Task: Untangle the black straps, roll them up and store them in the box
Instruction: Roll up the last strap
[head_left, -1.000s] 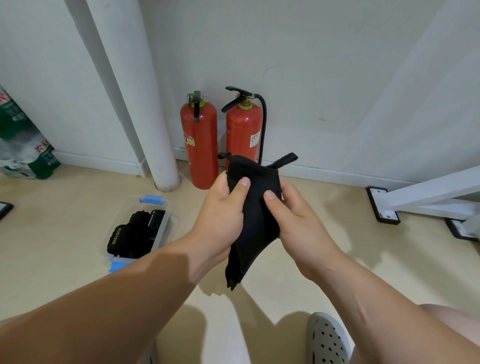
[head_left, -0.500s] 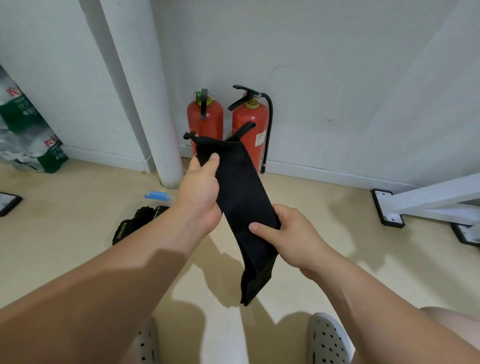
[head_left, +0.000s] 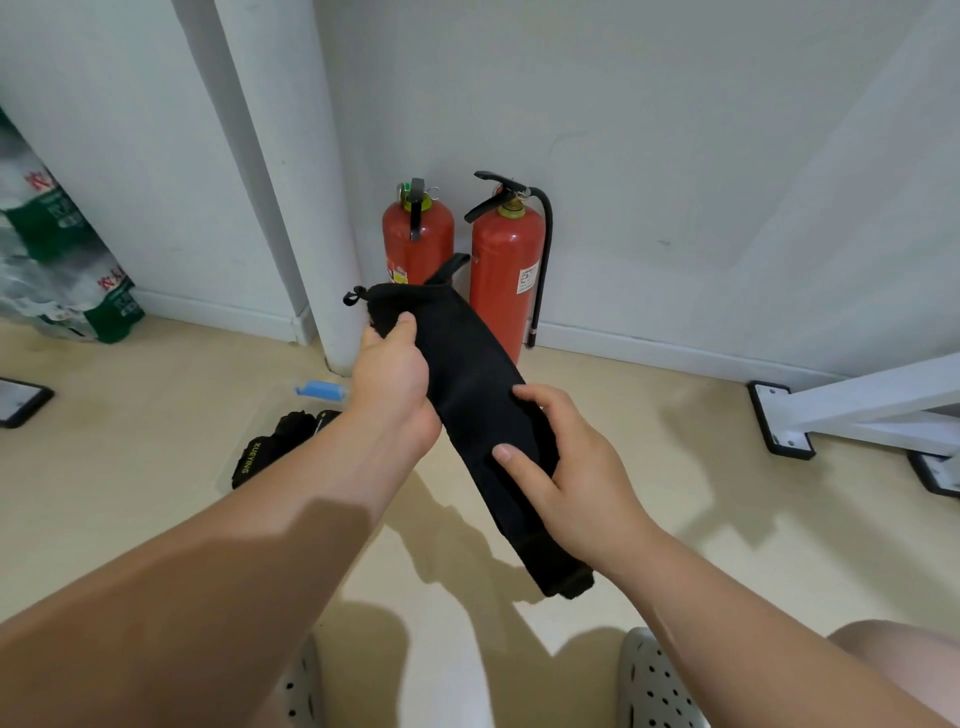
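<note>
Black strap (head_left: 467, 374), frame centre: long axis slanting upper left to lower right; left hand (head_left: 389, 379) grips top end, right hand (head_left: 571, 488) pinches lower part; box (head_left: 291, 402) lies centre-left, nearer left hand.

Black strap (head_left: 467, 384), two red extinguishers (head_left: 506, 270), beige floor (head_left: 675, 467), blue-latched clear box (head_left: 260, 415).

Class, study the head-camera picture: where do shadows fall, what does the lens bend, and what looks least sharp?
Head view: the black strap casts a soft shadow on the floor beneath it, and a shadow edge crosses the left forearm; the white pipe leans inward, a wide-angle effect; the packages at the left edge look smeared.
</note>
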